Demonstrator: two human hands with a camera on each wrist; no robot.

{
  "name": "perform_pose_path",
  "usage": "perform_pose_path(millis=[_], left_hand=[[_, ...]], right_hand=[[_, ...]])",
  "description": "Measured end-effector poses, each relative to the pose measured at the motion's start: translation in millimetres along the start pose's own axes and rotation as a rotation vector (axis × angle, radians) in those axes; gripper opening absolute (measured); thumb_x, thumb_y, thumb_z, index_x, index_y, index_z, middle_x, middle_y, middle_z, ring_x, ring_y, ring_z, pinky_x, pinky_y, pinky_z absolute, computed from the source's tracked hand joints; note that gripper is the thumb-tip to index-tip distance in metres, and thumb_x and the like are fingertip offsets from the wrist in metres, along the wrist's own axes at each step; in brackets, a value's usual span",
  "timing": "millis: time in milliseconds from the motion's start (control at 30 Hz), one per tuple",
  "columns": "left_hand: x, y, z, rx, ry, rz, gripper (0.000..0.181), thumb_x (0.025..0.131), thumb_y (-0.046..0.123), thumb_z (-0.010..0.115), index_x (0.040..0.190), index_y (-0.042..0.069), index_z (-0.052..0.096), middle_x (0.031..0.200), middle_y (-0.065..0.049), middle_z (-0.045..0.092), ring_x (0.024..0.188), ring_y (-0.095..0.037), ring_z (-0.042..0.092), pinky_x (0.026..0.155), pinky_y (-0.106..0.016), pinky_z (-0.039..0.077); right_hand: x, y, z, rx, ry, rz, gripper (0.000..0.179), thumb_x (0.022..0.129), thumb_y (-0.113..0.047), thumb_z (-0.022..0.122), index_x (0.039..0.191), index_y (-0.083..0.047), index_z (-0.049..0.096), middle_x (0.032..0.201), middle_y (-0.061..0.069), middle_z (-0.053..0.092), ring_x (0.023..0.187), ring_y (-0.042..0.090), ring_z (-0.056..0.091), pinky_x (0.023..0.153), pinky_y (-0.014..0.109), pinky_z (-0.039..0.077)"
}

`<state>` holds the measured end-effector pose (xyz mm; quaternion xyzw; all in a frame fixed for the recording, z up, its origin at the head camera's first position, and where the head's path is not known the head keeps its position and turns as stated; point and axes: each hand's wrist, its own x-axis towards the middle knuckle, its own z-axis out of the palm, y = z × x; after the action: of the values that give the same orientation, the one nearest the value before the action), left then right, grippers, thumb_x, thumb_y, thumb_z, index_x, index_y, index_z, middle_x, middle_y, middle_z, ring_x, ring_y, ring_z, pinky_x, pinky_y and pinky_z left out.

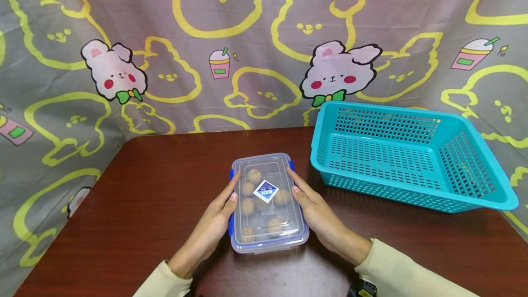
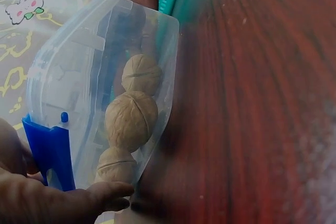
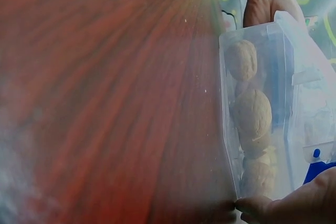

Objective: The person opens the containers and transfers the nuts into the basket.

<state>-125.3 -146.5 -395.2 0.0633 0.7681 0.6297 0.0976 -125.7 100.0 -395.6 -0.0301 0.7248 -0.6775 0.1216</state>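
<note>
A clear plastic food container (image 1: 272,223) with a clip-on lid and blue side clips is on the dark red table. Several walnuts (image 2: 131,119) show through its walls, and a diamond-shaped blue and white label (image 1: 266,191) marks the lid. My left hand (image 1: 214,219) holds the container's left long side, with the thumb near the lid's edge and a fingertip low on the wall by a blue clip (image 2: 50,150). Opposite it, my right hand (image 1: 319,217) grips the right long side, a fingertip near the bottom edge in the right wrist view. Both palms are partly hidden.
To the right of the container stands a turquoise plastic basket (image 1: 383,191) with perforated walls, close to the back of the table (image 1: 156,196). A curtain (image 1: 255,49) printed with cartoon rabbits and cups hangs behind the table and along its left side.
</note>
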Motion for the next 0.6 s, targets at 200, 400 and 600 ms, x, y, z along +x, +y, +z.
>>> perform_pose_path(millis=[200, 400, 600], left_hand=[[0.9, 0.4, -0.6, 0.011, 0.0, 0.008, 0.054, 0.115, 0.019, 0.034, 0.167, 0.027, 0.028, 0.176, -0.004, 0.018, 0.163, -0.033, 0.009, 0.131, -0.06, 0.006], [0.9, 2.0, -0.2, 0.016, -0.003, 0.002, 0.054, 0.115, 0.017, 0.034, 0.168, 0.026, 0.027, 0.176, -0.006, 0.018, 0.163, -0.033, 0.009, 0.131, -0.059, 0.007], [1.7, 1.5, -1.2, 0.009, -0.006, 0.009, 0.054, 0.114, 0.017, 0.033, 0.168, 0.025, 0.027, 0.176, -0.007, 0.018, 0.163, -0.033, 0.01, 0.131, -0.058, 0.007]], right_hand=[[-0.1, 0.0, 0.8, 0.0, 0.002, -0.001, 0.054, 0.114, -0.022, 0.036, 0.166, -0.031, 0.03, 0.174, 0.006, 0.025, 0.16, 0.034, 0.022, 0.129, 0.06, 0.02], [-0.5, -0.6, 0.5, -0.003, 0.005, -0.003, 0.053, 0.114, -0.021, 0.035, 0.166, -0.031, 0.031, 0.174, 0.007, 0.025, 0.159, 0.035, 0.024, 0.129, 0.06, 0.022], [0.4, -0.1, 1.3, 0.01, 0.002, -0.005, 0.053, 0.114, -0.021, 0.035, 0.166, -0.031, 0.03, 0.174, 0.008, 0.024, 0.158, 0.036, 0.025, 0.127, 0.061, 0.025]])
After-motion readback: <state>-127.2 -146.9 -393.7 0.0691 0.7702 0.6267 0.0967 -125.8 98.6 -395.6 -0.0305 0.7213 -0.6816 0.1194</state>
